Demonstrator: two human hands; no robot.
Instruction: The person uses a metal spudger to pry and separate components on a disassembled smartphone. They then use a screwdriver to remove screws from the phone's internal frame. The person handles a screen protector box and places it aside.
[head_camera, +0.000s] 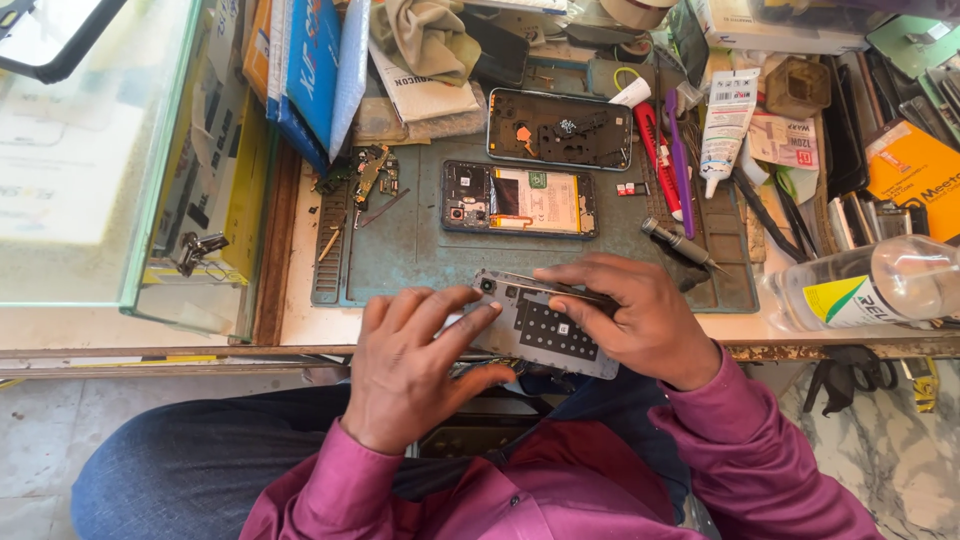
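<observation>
A grey phone frame panel (535, 325) is being held at the near edge of the surface (300, 320), just over the person's lap, its long axis running left to right and tilting slightly down toward the right. It is being steadied from the left by the left hand (410, 365), whose fingers are being laid flat across the panel's left end while the thumb is being tucked under the lower edge, so the hand is being kept closed on the panel. From the right, the right hand (625, 320) is being pressed onto the panel's upper right part, its fingers pinched together on slim tweezers (550, 288) whose tips are being pointed left along the top edge toward the camera hole. Both hands are touching the panel; the right is the one bearing the tool. Just beyond, on the blue-green work mat (400, 260), an opened phone with its battery showing (520, 200) is lying, and farther back a second phone shell (560, 128). A small screwdriver (680, 245) is resting to the right, near a clear plastic bottle (870, 285).
</observation>
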